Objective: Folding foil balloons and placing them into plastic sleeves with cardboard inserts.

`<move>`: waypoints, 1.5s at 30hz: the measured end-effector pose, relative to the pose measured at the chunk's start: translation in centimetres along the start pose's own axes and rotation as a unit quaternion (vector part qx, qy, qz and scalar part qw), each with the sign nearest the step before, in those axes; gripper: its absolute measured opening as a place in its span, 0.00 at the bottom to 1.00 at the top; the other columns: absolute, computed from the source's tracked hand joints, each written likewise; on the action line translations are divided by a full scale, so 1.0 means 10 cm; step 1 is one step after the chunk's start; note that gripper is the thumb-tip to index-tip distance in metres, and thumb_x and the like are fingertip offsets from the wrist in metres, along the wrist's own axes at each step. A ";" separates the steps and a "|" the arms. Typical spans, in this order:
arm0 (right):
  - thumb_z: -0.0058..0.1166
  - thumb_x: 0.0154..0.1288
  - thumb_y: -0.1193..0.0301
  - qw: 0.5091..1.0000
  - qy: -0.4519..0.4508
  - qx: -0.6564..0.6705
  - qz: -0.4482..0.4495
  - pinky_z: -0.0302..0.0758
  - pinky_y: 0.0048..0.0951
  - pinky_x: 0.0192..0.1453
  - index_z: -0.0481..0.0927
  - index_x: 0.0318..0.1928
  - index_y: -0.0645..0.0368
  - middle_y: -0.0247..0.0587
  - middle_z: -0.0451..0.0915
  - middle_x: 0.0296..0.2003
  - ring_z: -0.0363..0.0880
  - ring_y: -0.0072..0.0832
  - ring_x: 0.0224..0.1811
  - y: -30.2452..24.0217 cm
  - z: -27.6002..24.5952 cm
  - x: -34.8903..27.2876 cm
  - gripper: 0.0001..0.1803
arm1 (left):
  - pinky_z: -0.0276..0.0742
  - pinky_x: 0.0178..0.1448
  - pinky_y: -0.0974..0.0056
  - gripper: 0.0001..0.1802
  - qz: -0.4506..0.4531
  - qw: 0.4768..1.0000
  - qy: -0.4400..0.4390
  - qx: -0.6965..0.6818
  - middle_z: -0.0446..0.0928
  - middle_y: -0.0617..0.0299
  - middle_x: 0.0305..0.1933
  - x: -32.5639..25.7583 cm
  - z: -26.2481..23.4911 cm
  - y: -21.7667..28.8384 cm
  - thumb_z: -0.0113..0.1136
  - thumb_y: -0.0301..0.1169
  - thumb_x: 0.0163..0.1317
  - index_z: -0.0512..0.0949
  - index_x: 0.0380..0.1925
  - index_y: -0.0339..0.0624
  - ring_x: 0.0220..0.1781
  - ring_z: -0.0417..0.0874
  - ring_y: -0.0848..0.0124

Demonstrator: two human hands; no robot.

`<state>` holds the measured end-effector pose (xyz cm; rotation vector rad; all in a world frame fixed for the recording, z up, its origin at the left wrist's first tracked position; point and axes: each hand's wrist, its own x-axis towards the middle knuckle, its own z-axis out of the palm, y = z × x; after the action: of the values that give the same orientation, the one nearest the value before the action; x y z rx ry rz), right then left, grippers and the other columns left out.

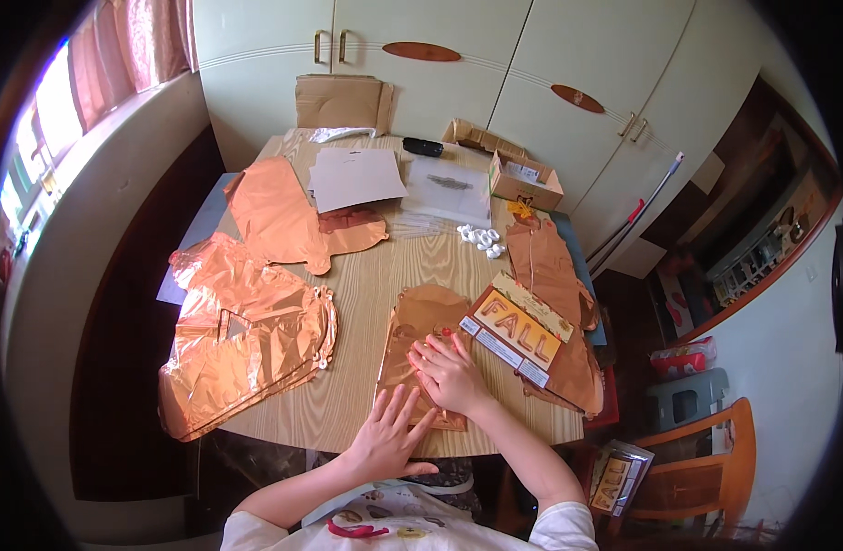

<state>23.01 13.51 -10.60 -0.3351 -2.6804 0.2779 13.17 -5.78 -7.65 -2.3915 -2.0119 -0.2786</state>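
Observation:
A folded copper foil balloon [430, 308] lies flat near the table's front edge, partly covered by my hands. My right hand [451, 376] presses on its middle, fingers stretched out. Closer to the edge, my left hand [391, 439] rests with spread fingers on the foil's lower left part. Beside my right hand is a printed card [518, 331] with an orange picture, on top of more flat copper foil balloons [550, 266]. To the left lie a shiny crumpled stack of copper foil balloons [247, 340] and a smoother copper foil piece [279, 207].
Toward the back are grey-white cards [357, 179], clear plastic sleeves [446, 191], a black object [423, 147], small white rolls [482, 241] and an open cardboard box [527, 181]. Cardboard [343, 103] leans against the cabinet. A wooden chair [692, 473] with another package [621, 477] stands at right.

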 end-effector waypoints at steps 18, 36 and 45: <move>0.62 0.59 0.61 0.978 -0.042 0.108 0.172 0.74 0.43 0.54 0.76 0.51 0.58 0.47 0.83 0.43 0.80 0.43 0.49 0.13 0.14 0.89 0.22 | 0.42 0.72 0.27 0.55 0.001 0.999 -0.047 0.027 0.55 0.40 0.75 0.03 -0.07 0.01 0.38 0.77 0.56 0.59 0.72 0.48 0.77 0.52 0.40; 0.67 0.53 0.66 0.910 -0.158 0.238 0.301 0.72 0.39 0.50 0.73 0.44 0.53 0.30 0.83 0.33 0.83 0.32 0.41 0.23 0.39 1.23 0.20 | 0.42 0.73 0.28 0.56 0.002 0.999 -0.049 0.012 0.56 0.42 0.75 0.03 -0.06 -0.01 0.38 0.77 0.56 0.57 0.73 0.49 0.77 0.54 0.42; 0.71 0.51 0.61 0.914 -0.132 0.184 0.337 0.65 0.42 0.57 0.75 0.42 0.53 0.30 0.84 0.33 0.83 0.27 0.41 0.03 0.25 1.25 0.21 | 0.43 0.73 0.28 0.55 0.007 0.999 -0.043 0.013 0.56 0.42 0.75 0.03 -0.04 -0.01 0.39 0.77 0.56 0.56 0.74 0.48 0.77 0.55 0.42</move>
<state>10.94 16.87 -8.12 -1.1634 -2.5833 1.0804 13.03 -5.55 -7.22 -2.4404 -2.0198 -0.1521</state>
